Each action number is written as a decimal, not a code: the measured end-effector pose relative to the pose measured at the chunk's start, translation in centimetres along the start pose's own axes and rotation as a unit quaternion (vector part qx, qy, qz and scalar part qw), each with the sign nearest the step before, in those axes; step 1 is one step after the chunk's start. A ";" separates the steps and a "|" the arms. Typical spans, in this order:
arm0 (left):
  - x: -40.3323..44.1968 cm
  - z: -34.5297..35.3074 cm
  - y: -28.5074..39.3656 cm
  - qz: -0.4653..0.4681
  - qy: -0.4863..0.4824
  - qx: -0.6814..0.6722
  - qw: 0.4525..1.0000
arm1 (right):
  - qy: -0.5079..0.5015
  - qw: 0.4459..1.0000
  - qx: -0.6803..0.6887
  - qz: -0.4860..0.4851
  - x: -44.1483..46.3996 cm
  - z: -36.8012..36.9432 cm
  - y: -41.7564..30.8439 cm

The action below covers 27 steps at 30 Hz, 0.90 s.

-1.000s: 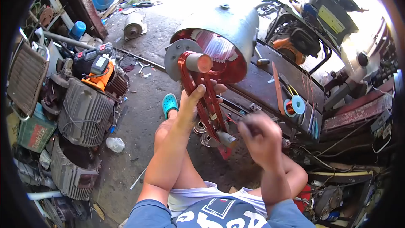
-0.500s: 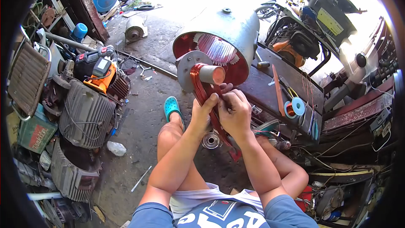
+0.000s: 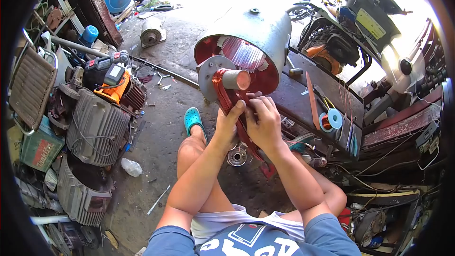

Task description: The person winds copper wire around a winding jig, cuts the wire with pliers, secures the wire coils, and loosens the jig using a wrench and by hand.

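A bundle of reddish copper wire loops over a grey cylindrical post in front of a round metal plate. Below the post, my left hand wraps round the wire strands, thumb pointing up. Close beside it, my right hand pinches at the same bundle with bent fingers. Just beyond the hands lies a large silver motor housing, its open end facing me and showing a red inner wall and pale slot liners.
On the dark bench to the right are a hammer, a wire spool and several hand tools. Ribbed motor casings crowd the left floor, near an orange tool. A metal ring-shaped part sits below my hands.
Both hands stay on the wire bundle. My right fingers have shifted slightly, and the post with its wire has moved a little to the left.
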State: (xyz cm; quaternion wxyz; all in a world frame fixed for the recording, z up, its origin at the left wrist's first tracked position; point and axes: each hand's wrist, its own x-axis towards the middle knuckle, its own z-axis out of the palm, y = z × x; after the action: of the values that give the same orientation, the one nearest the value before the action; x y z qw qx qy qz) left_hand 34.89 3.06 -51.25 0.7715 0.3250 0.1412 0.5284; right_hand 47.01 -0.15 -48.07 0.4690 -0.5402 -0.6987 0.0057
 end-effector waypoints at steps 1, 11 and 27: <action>0.1 0.0 0.1 -0.008 0.005 0.009 1.000 | -0.003 1.000 0.026 0.007 0.0 0.0 0.3; 0.2 -0.2 1.5 -0.043 0.055 0.047 0.996 | -0.021 0.903 0.245 0.352 -7.5 -8.4 3.0; 0.8 -0.3 1.0 -0.001 0.122 0.060 0.991 | -0.110 0.929 0.109 0.335 -16.7 -7.4 2.2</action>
State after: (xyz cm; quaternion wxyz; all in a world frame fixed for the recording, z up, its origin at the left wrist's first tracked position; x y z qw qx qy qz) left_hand 34.34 4.07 -50.74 0.7279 0.3037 0.2664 0.5541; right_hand 53.11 -15.62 -55.92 0.4158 -0.6847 -0.5190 0.2981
